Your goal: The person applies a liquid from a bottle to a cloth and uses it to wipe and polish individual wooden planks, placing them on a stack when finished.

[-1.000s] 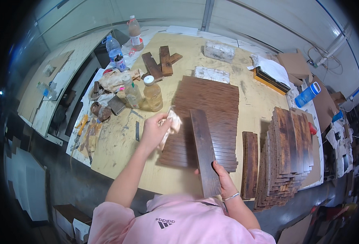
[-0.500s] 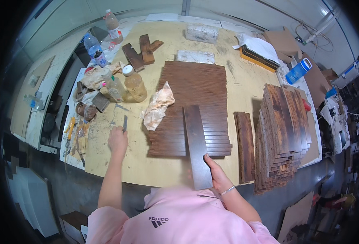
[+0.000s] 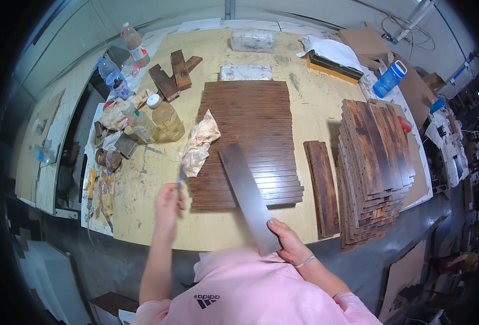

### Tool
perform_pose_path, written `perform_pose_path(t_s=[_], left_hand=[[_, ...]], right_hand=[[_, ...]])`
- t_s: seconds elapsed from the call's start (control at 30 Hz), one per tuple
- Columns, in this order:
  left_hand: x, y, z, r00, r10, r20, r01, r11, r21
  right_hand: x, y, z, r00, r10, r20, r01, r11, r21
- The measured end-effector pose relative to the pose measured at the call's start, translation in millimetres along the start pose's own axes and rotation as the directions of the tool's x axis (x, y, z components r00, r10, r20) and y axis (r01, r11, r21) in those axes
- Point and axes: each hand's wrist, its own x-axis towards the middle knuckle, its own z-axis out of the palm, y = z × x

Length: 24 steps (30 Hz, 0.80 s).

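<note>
My right hand (image 3: 289,241) grips the near end of a narrow dark brown wood plank (image 3: 245,189). The plank is held tilted, its far end over a wide layer of dark brown slats (image 3: 247,119) laid side by side. Closed fingers of my left hand (image 3: 168,208) hold a thin grey knife-like blade (image 3: 182,176), somewhat blurred and pointing away from me; its handle is hidden. Just beyond the blade, a crumpled stained cloth (image 3: 200,143) lies over the left edge of the slats.
At right stands a tall stack of streaked planks (image 3: 369,157), with a separate plank (image 3: 322,187) beside it. Bottles, including a white-capped jar (image 3: 168,120), crowd the left, near loose wood pieces (image 3: 181,70). Two wrapped blocks (image 3: 252,41) sit at the back; a blue bottle (image 3: 390,80) stands far right.
My left hand has lifted off the tabletop and moved right with the blade toward the plank. The plank's far end has swung left in my right hand. The view has shifted slightly.
</note>
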Motion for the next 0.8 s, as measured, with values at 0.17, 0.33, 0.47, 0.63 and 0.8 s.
perform_pose_path(t_s=[0.17,0.33,0.47,0.63,0.8], left_hand=[[-16.1,-3.1,53.7,0.953,-0.052,0.297,0.073,0.996,-0.059],[-5.5,-0.4,69.1,0.917,0.293,0.272,-0.375,0.867,0.329],[18.0,2.2,76.8,0.765,0.581,0.277,-0.626,0.571,0.531],[58.0,3.9,90.2,0.725,0.66,0.194,-0.625,0.513,0.589],[76.2,1.3,89.4,0.705,0.689,0.168,-0.59,0.439,0.678]], right_hand=[[7.9,1.9,-1.6,0.997,0.057,0.045,-0.055,0.998,-0.043],[-5.4,-2.3,4.5,0.997,-0.037,0.067,0.038,0.999,-0.014],[-14.2,0.0,-2.3,0.995,-0.042,0.088,0.041,0.999,0.015],[-9.2,12.8,-13.6,0.999,-0.044,-0.014,0.044,0.999,-0.002],[-14.6,13.5,-12.6,0.997,-0.054,-0.056,0.054,0.999,0.0]])
